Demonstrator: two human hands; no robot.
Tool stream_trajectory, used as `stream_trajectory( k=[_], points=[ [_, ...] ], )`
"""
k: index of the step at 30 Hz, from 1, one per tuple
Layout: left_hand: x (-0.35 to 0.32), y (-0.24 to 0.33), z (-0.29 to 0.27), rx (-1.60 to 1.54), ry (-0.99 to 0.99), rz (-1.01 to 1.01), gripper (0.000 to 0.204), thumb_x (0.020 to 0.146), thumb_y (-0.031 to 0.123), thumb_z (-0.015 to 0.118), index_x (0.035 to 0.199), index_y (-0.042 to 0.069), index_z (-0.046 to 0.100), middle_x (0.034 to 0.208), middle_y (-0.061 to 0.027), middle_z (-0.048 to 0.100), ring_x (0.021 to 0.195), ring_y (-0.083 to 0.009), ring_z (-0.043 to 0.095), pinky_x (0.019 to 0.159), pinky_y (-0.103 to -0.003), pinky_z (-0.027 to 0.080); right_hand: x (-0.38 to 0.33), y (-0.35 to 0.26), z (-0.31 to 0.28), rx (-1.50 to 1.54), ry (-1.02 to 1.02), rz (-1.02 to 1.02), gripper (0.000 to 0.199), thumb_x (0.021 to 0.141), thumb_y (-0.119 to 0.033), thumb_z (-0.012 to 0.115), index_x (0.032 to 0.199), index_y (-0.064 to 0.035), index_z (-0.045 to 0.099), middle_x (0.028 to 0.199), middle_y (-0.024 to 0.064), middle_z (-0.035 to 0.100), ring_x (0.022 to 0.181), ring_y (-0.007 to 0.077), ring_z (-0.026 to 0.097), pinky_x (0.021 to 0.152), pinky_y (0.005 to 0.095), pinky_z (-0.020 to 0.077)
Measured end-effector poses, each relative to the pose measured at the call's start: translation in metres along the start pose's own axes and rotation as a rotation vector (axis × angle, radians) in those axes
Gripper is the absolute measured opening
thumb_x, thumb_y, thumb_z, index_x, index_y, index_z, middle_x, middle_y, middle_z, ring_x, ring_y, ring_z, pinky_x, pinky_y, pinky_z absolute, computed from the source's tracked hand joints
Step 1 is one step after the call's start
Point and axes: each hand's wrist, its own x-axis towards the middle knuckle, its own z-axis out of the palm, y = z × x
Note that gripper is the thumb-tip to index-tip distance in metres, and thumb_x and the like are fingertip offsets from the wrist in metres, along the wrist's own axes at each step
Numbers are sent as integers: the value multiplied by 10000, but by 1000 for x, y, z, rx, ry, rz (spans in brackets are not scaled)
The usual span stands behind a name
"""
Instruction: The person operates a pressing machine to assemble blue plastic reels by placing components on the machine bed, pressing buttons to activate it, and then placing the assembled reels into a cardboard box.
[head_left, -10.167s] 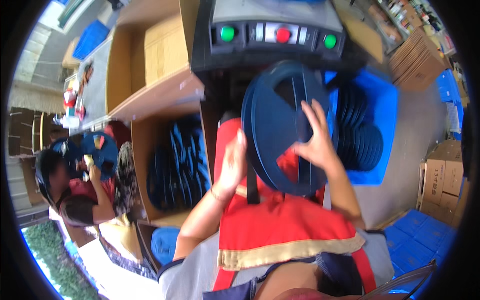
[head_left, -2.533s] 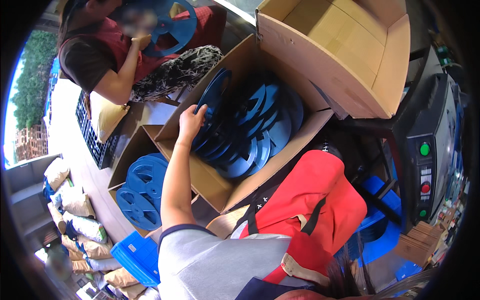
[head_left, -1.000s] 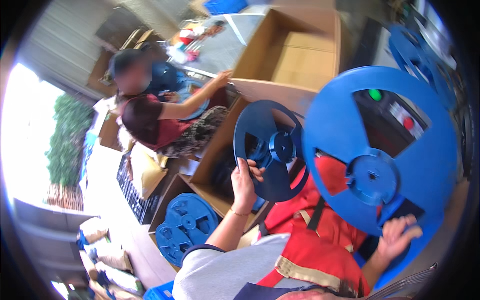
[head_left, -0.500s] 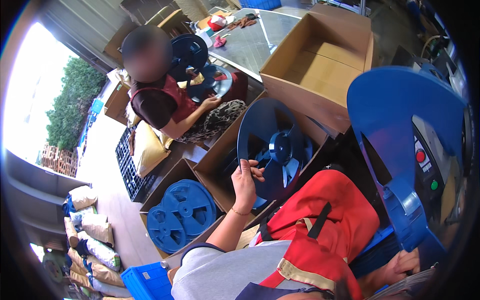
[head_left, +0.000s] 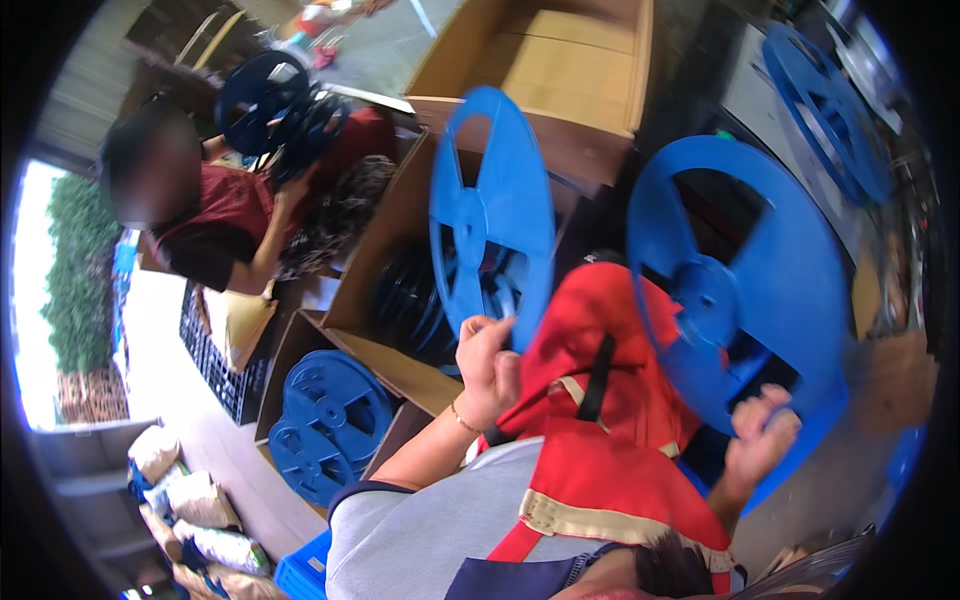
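My left hand (head_left: 487,372) is closed on the lower rim of a blue plastic reel flange (head_left: 472,216), a round disc with cut-out openings and a hub. It stands upright above an open cardboard box (head_left: 372,305) that has darker reels inside. A second blue reel flange (head_left: 790,262) is tilted up over my right thigh, its hub facing the first. My right hand (head_left: 760,432) is closed around its lower edge. The two flanges are apart. More blue reels (head_left: 335,410) lie stacked in a smaller carton at my left.
Across from me a seated co-worker (head_left: 225,215) handles dark blue reels (head_left: 265,105). A large open carton (head_left: 525,125) stands at the far side. Another blue reel (head_left: 825,115) rests by a machine at the far right. Filled sacks (head_left: 200,498) are piled at the lower left.
My right hand has lifted its flange up and leftward from the right side, toward the left one. My left hand's flange has turned its face more toward the right. The view has shifted right.
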Motion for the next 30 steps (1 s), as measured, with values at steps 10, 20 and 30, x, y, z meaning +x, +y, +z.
stream_trajectory(
  k=[10,20,30],
  points=[
    [-22,45,73,26,-610,473,436,766,426,742,991,62,661,600,21,520,524,-136,511,743,-298,412,2,44,59,277,46,400,673,727,-791,488,851,-129,468,657,-44,416,520,83,361,466,254,307],
    [-15,34,69,8,-514,367,470,716,301,804,1095,88,627,984,-83,594,934,-246,567,926,-420,405,-1,21,62,-34,-94,280,186,883,-131,683,763,8,658,663,5,617,615,37,527,544,202,408],
    [-6,-34,50,-619,-733,-559,712,722,98,835,1317,5,454,1119,-93,600,995,-174,570,851,-333,501,2,-7,136,-520,-632,-421,225,685,-18,745,880,10,638,686,147,624,582,276,642,523,316,488]
  ],
)
